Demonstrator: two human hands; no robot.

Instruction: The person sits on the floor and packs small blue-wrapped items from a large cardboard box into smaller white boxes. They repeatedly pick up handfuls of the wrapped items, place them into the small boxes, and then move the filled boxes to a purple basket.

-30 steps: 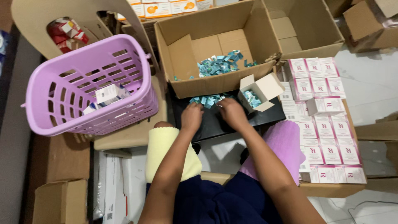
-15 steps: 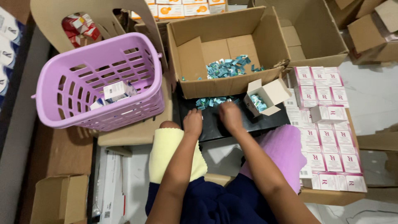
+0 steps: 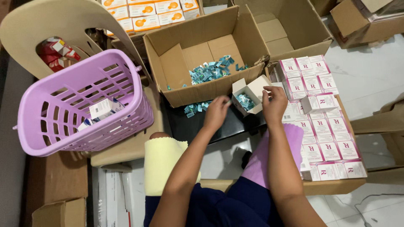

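A small open white carton (image 3: 254, 89) stands on a black surface (image 3: 219, 126), with teal sachets (image 3: 244, 101) inside it. My right hand (image 3: 273, 105) grips the carton's right flap. My left hand (image 3: 216, 112) is pinched on a few small sachets right at the carton's mouth. A loose heap of teal sachets (image 3: 195, 108) lies on the black surface, left of my left hand. Behind it is a large open cardboard box (image 3: 176, 90) with more teal sachets (image 3: 208, 70) on its floor.
Rows of pink-and-white cartons (image 3: 324, 126) fill a tray at the right. A purple plastic basket (image 3: 63, 138) holding a white box (image 3: 103, 108) sits at the left, beside a beige chair back (image 3: 54, 21). Empty cardboard boxes (image 3: 294, 25) stand behind.
Both hands left the sachet heap on the black surface. The right hand moved right onto the small carton's flap. The left hand moved up-right to the carton's mouth with sachets.
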